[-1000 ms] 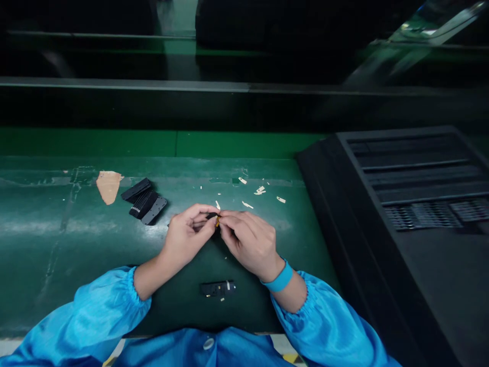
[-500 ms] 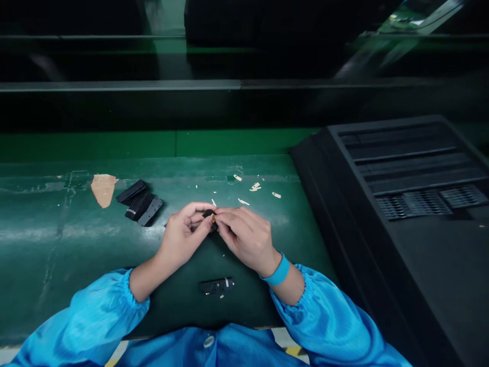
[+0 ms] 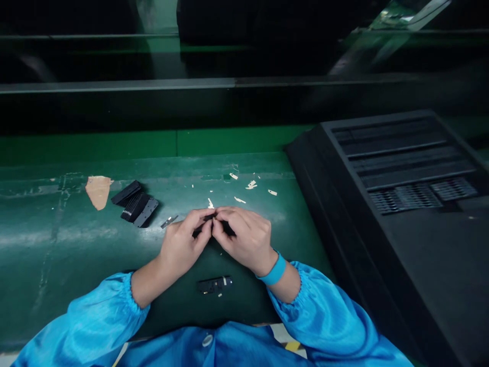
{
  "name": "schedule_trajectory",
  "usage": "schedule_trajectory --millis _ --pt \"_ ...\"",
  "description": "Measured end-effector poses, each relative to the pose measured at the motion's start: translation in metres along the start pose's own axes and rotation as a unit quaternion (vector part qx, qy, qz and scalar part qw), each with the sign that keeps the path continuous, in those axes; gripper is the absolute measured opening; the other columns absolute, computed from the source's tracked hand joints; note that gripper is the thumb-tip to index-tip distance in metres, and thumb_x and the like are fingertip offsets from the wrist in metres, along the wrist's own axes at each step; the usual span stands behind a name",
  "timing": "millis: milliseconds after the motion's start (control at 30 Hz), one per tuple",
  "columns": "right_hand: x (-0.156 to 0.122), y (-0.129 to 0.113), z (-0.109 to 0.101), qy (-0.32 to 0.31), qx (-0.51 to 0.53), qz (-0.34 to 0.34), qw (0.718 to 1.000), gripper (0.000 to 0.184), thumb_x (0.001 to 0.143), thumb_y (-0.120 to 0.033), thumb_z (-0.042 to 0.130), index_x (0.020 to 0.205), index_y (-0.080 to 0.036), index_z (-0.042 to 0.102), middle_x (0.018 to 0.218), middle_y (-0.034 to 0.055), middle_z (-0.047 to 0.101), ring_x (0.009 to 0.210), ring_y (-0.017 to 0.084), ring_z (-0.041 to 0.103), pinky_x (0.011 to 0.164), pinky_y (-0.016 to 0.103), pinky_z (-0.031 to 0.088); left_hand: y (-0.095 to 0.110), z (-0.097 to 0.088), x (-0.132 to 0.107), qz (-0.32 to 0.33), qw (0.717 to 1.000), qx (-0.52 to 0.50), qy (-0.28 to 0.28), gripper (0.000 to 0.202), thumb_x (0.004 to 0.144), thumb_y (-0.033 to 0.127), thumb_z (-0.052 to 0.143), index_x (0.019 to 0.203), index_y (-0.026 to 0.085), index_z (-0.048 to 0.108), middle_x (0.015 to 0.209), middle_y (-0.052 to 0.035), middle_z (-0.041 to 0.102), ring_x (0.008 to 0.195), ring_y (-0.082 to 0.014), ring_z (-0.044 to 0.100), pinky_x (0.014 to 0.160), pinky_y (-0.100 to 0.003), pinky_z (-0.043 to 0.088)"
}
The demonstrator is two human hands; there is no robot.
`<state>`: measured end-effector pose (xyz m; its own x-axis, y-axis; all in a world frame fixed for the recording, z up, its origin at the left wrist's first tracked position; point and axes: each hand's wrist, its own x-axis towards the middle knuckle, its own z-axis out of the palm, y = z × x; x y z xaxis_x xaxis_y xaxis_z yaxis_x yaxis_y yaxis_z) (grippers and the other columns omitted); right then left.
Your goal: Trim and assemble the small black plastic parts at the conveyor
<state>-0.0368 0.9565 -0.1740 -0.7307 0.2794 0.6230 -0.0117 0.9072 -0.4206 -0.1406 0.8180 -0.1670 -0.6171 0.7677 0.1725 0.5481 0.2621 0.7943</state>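
Note:
Above the mat, my left hand (image 3: 187, 239) and my right hand (image 3: 244, 234) meet at the fingertips, both closed in a pinch. Between them is a small black part (image 3: 208, 217), mostly covered by the fingers, so its kind is unclear. On the mat just left of my left hand lies a thin metallic strip (image 3: 169, 221). Nearer my body rests a flat black component (image 3: 214, 285) with a pale strip across one end and a tiny pale chip beside it. My right wrist wears a blue band.
A fanned stack of black flat pieces (image 3: 135, 204) lies to the left, beside a tan paper scrap (image 3: 98, 192). Several cream-coloured slips (image 3: 251, 184) are scattered beyond my hands. A large black tray (image 3: 405, 204) with slotted rows stands at the right of the green bench (image 3: 95, 255).
My fingers have closed in more around the small black part, hiding its yellow bit. The metallic strip beside my left hand now shows fully. The whole view has shifted slightly.

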Motion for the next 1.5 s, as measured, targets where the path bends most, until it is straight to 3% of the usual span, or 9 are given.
schedule_trajectory --millis 300,467,633,833,1033,1133,1267,1367,1500 --pt "-0.001 -0.003 -0.004 -0.024 -0.025 -0.011 0.999 0.01 0.094 -0.012 0.062 0.094 -0.021 0.064 0.09 0.0042 0.08 0.079 0.019 0.076 0.069 0.032 0.057 -0.006 0.001 -0.001 0.068 0.995 0.071 0.004 0.027 0.098 0.021 0.054 0.121 0.023 0.07 0.099 -0.0049 0.082 0.071 -0.0171 0.078 0.066 -0.025 0.058" --pt "0.0 0.0 -0.006 -0.056 0.022 0.006 0.998 0.01 0.096 -0.02 0.065 0.106 -0.02 0.064 0.101 0.0079 0.079 0.09 0.022 0.076 0.076 0.034 0.059 -0.004 -0.003 0.005 -0.055 0.993 -0.085 -0.051 0.028 0.096 0.025 0.057 0.123 0.022 0.066 0.101 -0.0043 0.081 0.084 -0.0179 0.079 0.076 -0.026 0.061" --pt "0.001 -0.001 -0.006 -0.036 0.069 0.099 0.992 0.019 0.095 -0.023 0.065 0.114 -0.022 0.063 0.098 0.0056 0.077 0.08 0.019 0.074 0.07 0.033 0.06 -0.002 -0.002 0.009 -0.184 0.942 -0.271 -0.07 0.029 0.095 0.033 0.062 0.12 0.018 0.062 0.091 -0.0042 0.081 0.086 -0.0206 0.079 0.078 -0.031 0.065" --pt "0.001 -0.003 -0.004 -0.03 0.102 0.109 0.988 0.009 0.096 -0.015 0.061 0.095 -0.024 0.063 0.092 0.0038 0.076 0.084 0.018 0.072 0.075 0.032 0.059 0.003 -0.002 0.004 -0.12 0.981 -0.124 -0.087 0.027 0.097 0.029 0.059 0.123 0.021 0.06 0.082 0.0005 0.081 0.077 -0.0183 0.079 0.07 -0.026 0.059" --pt "0.001 -0.003 -0.005 -0.044 0.108 0.117 0.986 0.01 0.097 -0.016 0.059 0.091 -0.023 0.062 0.087 0.0031 0.073 0.079 0.017 0.07 0.072 0.03 0.057 0.006 -0.002 0.003 -0.096 0.986 -0.117 -0.065 0.022 0.093 0.025 0.062 0.115 0.023 0.063 0.082 0.0007 0.08 0.077 -0.0181 0.078 0.07 -0.026 0.06" --pt "0.004 -0.001 -0.007 -0.046 0.157 0.161 0.973 0.007 0.097 -0.02 0.061 0.102 -0.023 0.063 0.097 0.004 0.074 0.08 0.015 0.071 0.071 0.028 0.059 0.004 -0.002 0.008 -0.159 0.957 -0.238 -0.056 0.026 0.092 0.033 0.067 0.114 0.02 0.063 0.086 -0.002 0.08 0.081 -0.019 0.079 0.076 -0.029 0.064" --pt "0.004 0.003 -0.005 -0.067 0.238 0.23 0.941 0.026 0.095 -0.024 0.064 0.12 -0.023 0.058 0.096 0.0032 0.073 0.077 0.014 0.07 0.069 0.026 0.06 -0.001 -0.003 0.016 -0.244 0.892 -0.38 -0.035 0.041 0.085 0.044 0.077 0.113 0.018 0.061 0.088 -0.0039 0.078 0.083 -0.0199 0.078 0.076 -0.032 0.067" --pt "0.002 0.004 -0.001 -0.083 0.255 0.247 0.931 0.02 0.093 -0.021 0.066 0.113 -0.023 0.062 0.082 -0.0006 0.068 0.069 0.013 0.066 0.066 0.026 0.058 -0.003 -0.005 0.019 -0.246 0.889 -0.387 -0.013 0.043 0.08 0.044 0.082 0.108 0.017 0.064 0.092 -0.0041 0.077 0.081 -0.0178 0.077 0.074 -0.03 0.068" --pt "0.0 0.001 0.001 -0.067 0.25 0.239 0.936 0.015 0.092 -0.021 0.067 0.106 -0.023 0.062 0.085 0.0005 0.068 0.072 0.014 0.065 0.069 0.027 0.058 -0.004 -0.008 0.02 -0.245 0.903 -0.354 0.015 0.036 0.077 0.042 0.085 0.094 0.015 0.069 0.081 -0.001 0.072 0.069 -0.0133 0.072 0.064 -0.025 0.066"
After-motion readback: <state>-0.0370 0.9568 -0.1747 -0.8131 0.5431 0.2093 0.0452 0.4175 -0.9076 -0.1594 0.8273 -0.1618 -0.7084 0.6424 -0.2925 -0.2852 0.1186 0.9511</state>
